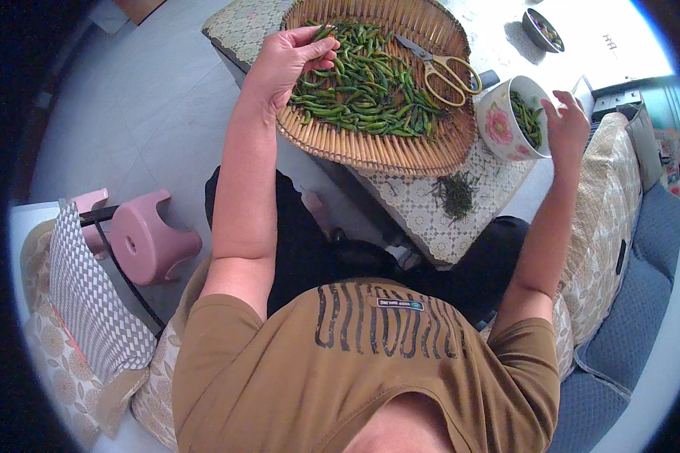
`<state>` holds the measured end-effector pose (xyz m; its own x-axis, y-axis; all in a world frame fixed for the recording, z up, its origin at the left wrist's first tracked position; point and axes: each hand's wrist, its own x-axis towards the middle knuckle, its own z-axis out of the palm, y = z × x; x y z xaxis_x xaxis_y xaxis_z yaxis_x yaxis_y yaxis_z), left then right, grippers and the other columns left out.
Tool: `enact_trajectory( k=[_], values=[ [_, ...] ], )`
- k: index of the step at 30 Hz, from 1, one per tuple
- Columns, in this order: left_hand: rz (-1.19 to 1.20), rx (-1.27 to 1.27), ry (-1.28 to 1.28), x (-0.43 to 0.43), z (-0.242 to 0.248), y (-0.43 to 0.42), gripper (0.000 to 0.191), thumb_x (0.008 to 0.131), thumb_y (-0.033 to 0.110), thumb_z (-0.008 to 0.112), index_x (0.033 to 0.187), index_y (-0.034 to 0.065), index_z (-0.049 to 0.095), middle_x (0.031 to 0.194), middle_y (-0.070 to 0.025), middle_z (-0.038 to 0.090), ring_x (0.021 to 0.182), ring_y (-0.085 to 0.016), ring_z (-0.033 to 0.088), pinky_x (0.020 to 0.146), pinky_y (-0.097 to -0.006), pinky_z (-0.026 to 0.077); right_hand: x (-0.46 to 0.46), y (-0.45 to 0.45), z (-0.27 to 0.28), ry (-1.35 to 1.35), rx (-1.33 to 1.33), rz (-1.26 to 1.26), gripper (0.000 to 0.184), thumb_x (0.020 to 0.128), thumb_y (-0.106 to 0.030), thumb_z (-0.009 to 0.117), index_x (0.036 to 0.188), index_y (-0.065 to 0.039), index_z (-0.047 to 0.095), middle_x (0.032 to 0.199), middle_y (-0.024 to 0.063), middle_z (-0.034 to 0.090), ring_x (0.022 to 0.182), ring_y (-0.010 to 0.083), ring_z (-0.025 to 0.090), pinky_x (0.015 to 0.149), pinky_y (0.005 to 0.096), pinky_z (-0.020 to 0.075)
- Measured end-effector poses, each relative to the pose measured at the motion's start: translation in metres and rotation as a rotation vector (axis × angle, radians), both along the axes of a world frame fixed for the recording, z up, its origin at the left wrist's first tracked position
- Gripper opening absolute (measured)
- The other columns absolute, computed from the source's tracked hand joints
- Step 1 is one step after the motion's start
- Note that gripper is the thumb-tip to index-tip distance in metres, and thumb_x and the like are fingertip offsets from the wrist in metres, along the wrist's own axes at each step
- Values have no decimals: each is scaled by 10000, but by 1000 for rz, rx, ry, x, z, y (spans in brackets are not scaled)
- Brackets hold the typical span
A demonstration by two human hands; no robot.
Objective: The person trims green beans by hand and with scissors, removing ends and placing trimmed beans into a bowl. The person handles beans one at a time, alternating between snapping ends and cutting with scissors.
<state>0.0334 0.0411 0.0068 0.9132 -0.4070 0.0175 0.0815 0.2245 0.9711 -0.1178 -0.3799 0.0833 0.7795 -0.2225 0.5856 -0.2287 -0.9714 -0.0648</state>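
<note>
Many green chili peppers (368, 85) lie spread in a round woven bamboo basket (374, 156). Over its left side is my left hand (300, 56), fingers closed on a green chili pepper (324, 34). Scissors with gold-coloured handles (442, 71) rest with open blades on the basket's right part. To the right stands a white floral bowl (496, 122), tilted in view, with green chili peppers (526, 119) inside. My right hand (566, 122) is at the bowl's right rim, fingers curved over it; whether the fingertips hold anything cannot be told.
A small heap of green stems (456, 195) lies on the lace-patterned tablecloth (436, 232) near the table corner. A dark bowl (543, 31) with small items stands at the far right. Pink plastic stools (147, 238) are on the floor at left; a sofa (617, 340) runs along the right.
</note>
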Motion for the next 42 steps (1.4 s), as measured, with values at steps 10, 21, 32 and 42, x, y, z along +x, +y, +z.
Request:
enact_trajectory(
  k=[10,21,32,42],
  values=[
    [-18,69,19,-2,-2,0,290,946,132,689,1196,-12,654,1005,-74,713,842,-122,680,801,-279,594,62,191,-54,388,405,934,150,865,-82,681,999,-16,689,943,130,677,889,312,661,804,378,527],
    [-95,90,31,-2,-5,3,283,954,141,680,1188,-15,646,1016,-81,708,868,-139,696,838,-288,600,85,214,-79,561,318,919,116,819,-141,666,899,-60,642,892,148,669,917,370,644,775,483,512],
    [-284,80,56,-12,1,-8,338,957,189,681,1216,-24,645,1082,-77,708,966,-178,702,915,-302,585,91,198,-33,184,398,1013,138,782,-91,725,893,-14,699,819,155,641,798,355,650,733,425,516],
    [-241,139,36,-14,4,-7,297,961,200,674,1206,32,662,1024,-32,719,864,-92,678,734,-222,553,94,207,-36,152,509,837,141,782,-131,750,870,-28,712,847,174,689,815,334,694,752,409,543]
  ],
)
